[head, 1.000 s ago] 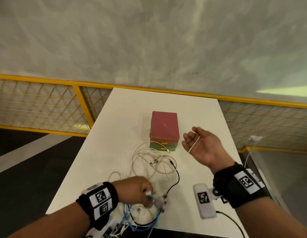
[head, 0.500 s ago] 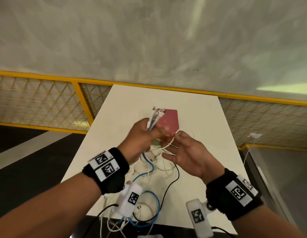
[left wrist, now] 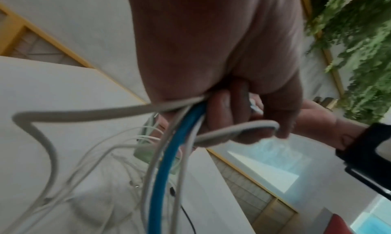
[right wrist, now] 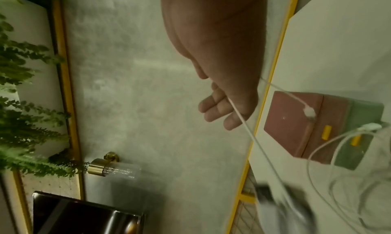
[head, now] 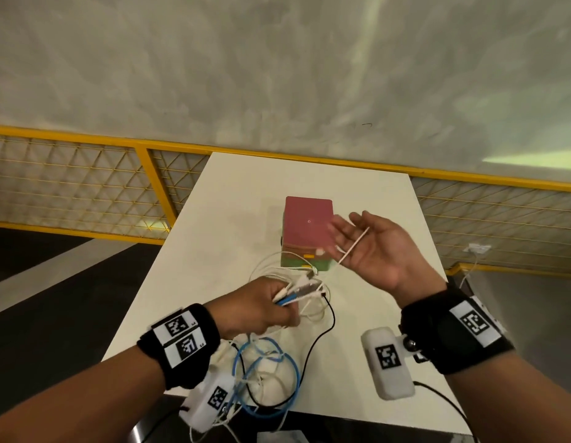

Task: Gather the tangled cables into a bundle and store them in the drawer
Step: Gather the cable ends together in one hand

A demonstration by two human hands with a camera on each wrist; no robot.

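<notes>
A tangle of white, blue and black cables lies on the white table, in front of a small drawer box with a red top, a green base and yellow handles. My left hand grips a bunch of cable ends; the left wrist view shows its fingers curled round a blue cable and several white ones. My right hand hovers palm up beside the box. Its fingers are straight, and a thin white cable lies across the palm, its plug dangling over the box.
A yellow mesh railing runs behind the table, with a grey wall above it. Some cable loops hang over the near table edge. A wall socket with a plugged cord sits at the right.
My left hand has dropped from near the box back toward me with the cable ends. My right hand has drawn apart to the right and opened, with the thin white cable across its palm.
</notes>
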